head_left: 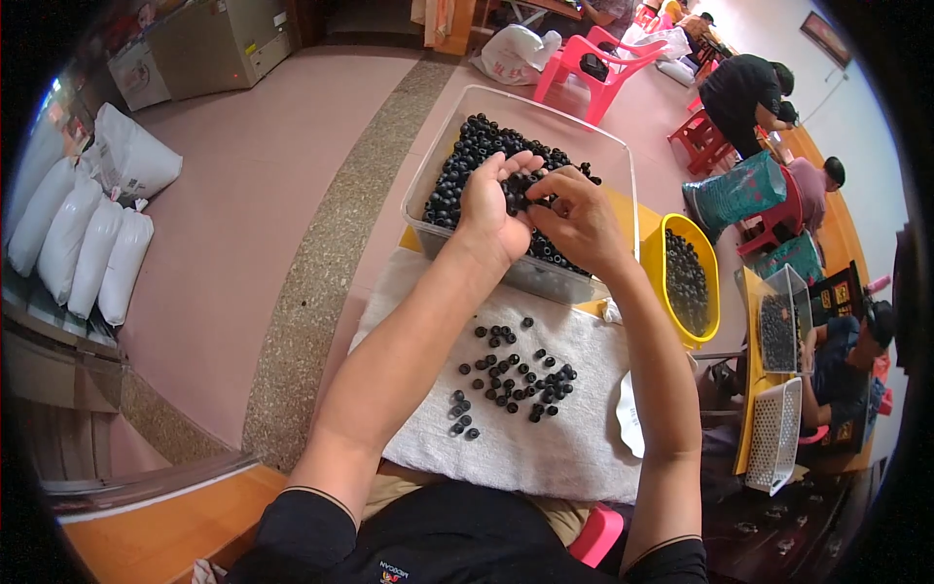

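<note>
My left hand (491, 206) is cupped over a clear plastic bin (608, 148) and holds a small heap of black ring-shaped beads (519, 191). My right hand (579, 216) meets it from the right, its fingertips pinching at the beads in the left palm. The bin holds a deep pile of the same black beads (472, 151). Below my forearms, several loose black beads (511, 375) lie scattered on a white towel (545, 443) spread over my lap.
A yellow bowl (654, 255) with black beads stands right of the bin. Further right other people sit by a mesh basket (773, 433) and a clear tray of beads (778, 326). White sacks (83, 234) lie at the left, pink plastic chairs (593, 68) beyond.
</note>
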Demonstrator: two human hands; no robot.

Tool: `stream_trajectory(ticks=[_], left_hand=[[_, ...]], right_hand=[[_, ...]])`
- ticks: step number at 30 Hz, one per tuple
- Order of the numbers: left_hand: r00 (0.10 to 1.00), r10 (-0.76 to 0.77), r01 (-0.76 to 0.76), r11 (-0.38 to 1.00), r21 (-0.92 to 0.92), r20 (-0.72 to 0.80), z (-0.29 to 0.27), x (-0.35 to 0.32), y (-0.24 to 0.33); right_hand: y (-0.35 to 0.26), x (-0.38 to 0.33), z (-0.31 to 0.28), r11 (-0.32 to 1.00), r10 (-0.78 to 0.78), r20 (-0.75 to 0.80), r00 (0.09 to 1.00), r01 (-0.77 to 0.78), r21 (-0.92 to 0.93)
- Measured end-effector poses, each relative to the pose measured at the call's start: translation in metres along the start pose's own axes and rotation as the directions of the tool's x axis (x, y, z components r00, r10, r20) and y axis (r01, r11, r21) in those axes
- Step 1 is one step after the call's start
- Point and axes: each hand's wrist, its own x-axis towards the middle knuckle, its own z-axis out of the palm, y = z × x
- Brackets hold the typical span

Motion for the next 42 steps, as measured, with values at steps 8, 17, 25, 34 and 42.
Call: stream_trajectory(ticks=[8, 17, 25, 34, 42], left_hand=[[0.999, -0.029, 0.027, 0.997, -0.075, -0.027, -0.001, 0.003, 0.000], [0.998, -0.048, 0.047, 0.999, -0.022, -0.031, 0.001, -0.003, 0.003], [0.998, -0.062, 0.062, 0.995, -0.080, 0.001, 0.002, -0.002, 0.001], [0.999, -0.039, 0.039, 0.998, -0.048, -0.005, 0.000, -0.002, 0.002], [0.999, -0.042, 0.042, 0.999, -0.024, 0.004, 0.001, -0.003, 0.002]], right_hand=[[0.018, -0.009, -0.010, 0.994, 0.113, 0.033, 0.993, -0.113, 0.004], [-0.005, -0.001, -0.007, 0.998, 0.055, -0.055, 0.997, -0.055, 0.008], [0.012, -0.004, -0.010, 0.991, 0.058, -0.051, 0.997, -0.064, -0.121], [-0.004, -0.001, -0.007, 0.998, 0.057, -0.014, 0.998, -0.058, -0.035], [0.006, -0.004, -0.010, 0.996, 0.071, 0.029, 0.997, -0.069, -0.059]])
